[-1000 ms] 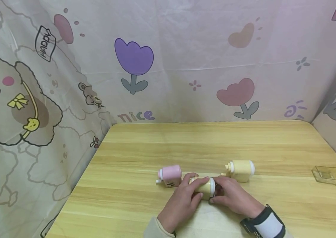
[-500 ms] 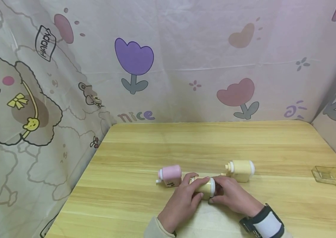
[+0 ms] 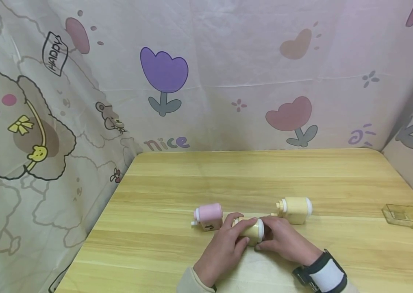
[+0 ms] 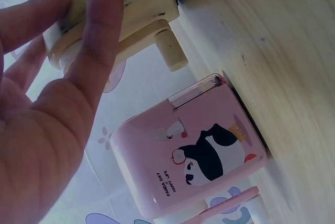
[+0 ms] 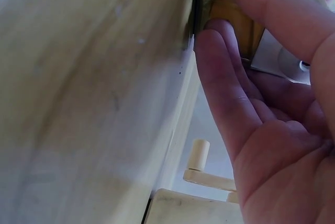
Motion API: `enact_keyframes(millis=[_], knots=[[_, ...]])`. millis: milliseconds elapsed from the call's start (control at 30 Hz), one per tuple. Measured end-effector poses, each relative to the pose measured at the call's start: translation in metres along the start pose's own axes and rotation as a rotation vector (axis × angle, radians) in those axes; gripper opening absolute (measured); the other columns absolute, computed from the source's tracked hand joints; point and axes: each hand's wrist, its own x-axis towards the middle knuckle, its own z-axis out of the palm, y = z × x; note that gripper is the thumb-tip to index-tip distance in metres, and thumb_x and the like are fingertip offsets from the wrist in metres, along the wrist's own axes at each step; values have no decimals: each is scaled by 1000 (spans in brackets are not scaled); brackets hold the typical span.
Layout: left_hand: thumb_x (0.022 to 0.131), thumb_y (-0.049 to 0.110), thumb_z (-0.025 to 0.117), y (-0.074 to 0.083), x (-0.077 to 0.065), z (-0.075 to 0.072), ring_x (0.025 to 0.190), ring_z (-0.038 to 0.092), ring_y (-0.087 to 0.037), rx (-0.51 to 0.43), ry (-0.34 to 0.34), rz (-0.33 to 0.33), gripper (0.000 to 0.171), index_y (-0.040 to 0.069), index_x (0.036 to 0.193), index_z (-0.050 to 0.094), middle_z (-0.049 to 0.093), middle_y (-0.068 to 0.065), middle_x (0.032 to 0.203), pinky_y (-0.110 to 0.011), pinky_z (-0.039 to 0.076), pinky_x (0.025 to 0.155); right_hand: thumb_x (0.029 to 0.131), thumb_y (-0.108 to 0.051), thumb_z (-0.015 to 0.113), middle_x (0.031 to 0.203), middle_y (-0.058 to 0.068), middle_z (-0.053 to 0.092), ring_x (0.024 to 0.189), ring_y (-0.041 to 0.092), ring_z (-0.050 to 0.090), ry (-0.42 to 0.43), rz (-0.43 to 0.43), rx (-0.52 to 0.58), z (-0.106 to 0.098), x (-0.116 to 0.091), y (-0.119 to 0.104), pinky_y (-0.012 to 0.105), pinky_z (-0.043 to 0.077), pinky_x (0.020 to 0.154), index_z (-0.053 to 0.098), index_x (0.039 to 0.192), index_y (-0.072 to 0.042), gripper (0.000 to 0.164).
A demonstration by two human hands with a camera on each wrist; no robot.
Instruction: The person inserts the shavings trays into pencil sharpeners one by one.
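The yellow crank unit (image 3: 252,234) is positioned on the wooden surface (image 3: 177,179) and serves as the reference for all locations below. The left-hand grip (image 3: 227,242) holds the reference unit, with its fingers curled over the top and its thumb against the near side. The crank arm (image 4: 168,48) of the reference unit extends from the end facing the left. The right-hand grip (image 3: 283,240) is at the opposite, white-rimmed end, where its thumb and fingers pinch the clear compartment (image 5: 239,17) of the reference unit. A black-and-white wristband (image 3: 329,272) encircles the right wrist, to the near right of the reference unit. A pink crank unit (image 3: 210,217) stands upright just left of the reference unit; its side panel carries a panda print (image 4: 209,156) and lettering. A second yellow unit (image 3: 296,209) stands behind and to the right of the reference unit, with its crank likewise directed left. A clear amber tray (image 3: 402,221) rests well apart, to the far right of the reference unit. A patterned curtain (image 3: 214,61) hangs behind the reference unit, beyond the rear edge of the surface.
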Motion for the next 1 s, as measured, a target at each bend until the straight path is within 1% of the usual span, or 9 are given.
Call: enact_keyframes(millis=[200, 267, 400, 500, 533, 600, 767, 933, 1000], knots=[[91, 18, 62, -2, -1, 0, 102, 57, -15, 3, 5, 6, 51, 34, 138, 49, 47, -5, 134, -31, 49, 85, 70, -30, 82, 91, -15, 59, 80, 3, 54, -6, -1, 10, 1, 2, -1, 27, 48, 69, 63, 106, -21, 42], [88, 18, 65, -2, -1, 0, 96, 57, -12, -15, 5, 1, 55, 34, 138, 49, 46, -6, 134, -26, 49, 80, 70, -31, 81, 92, -15, 59, 81, 4, 55, -4, -3, 4, 2, 2, -1, 27, 48, 70, 63, 108, -20, 43], [82, 14, 69, -3, 0, 1, 83, 54, -5, -55, 4, -8, 62, 34, 138, 49, 46, -7, 132, -18, 45, 72, 69, -39, 81, 105, -10, 59, 92, 9, 55, 31, 5, -67, 1, -2, -1, 33, 49, 80, 58, 124, -14, 65], [83, 12, 68, -3, 0, 1, 89, 55, -7, -51, 14, -7, 61, 34, 137, 49, 47, -6, 131, -20, 46, 75, 67, -45, 81, 106, -8, 56, 91, 10, 52, 60, 12, -98, -3, -8, -1, 32, 48, 80, 53, 131, -10, 78], [84, 11, 67, -4, 0, 1, 93, 55, -9, -45, 21, -7, 60, 34, 137, 50, 47, -5, 131, -22, 47, 78, 68, -46, 80, 104, -7, 55, 89, 9, 51, 64, 10, -95, -5, -11, -1, 30, 48, 77, 53, 130, -9, 77], [87, 11, 65, -4, 1, 2, 102, 55, -13, -37, 32, -16, 58, 35, 137, 49, 47, -4, 132, -27, 48, 83, 71, -45, 79, 99, -8, 56, 81, 7, 50, 67, -13, -57, -11, -17, 0, 27, 47, 68, 57, 124, -10, 67], [89, 14, 63, -6, 6, 4, 108, 56, -19, -40, 51, -53, 57, 38, 138, 46, 46, -5, 136, -34, 49, 86, 82, -38, 72, 92, -9, 60, 70, 2, 51, 87, -66, 33, -21, -27, 4, 24, 46, 59, 64, 109, -14, 37], [91, 13, 61, -8, 22, 13, 106, 58, -23, -12, 106, -69, 57, 36, 141, 44, 44, -7, 140, -38, 48, 86, 84, -33, 71, 84, -13, 58, 65, 2, 50, 102, -50, 57, -30, -33, 6, 24, 44, 54, 65, 105, -16, 27], [92, 12, 59, -7, 27, 16, 103, 60, -25, 12, 109, -86, 58, 36, 142, 43, 42, -7, 143, -39, 49, 84, 84, -33, 71, 82, -14, 57, 64, 2, 50, 92, -46, 63, -33, -34, 6, 24, 44, 54, 65, 104, -16, 26]])
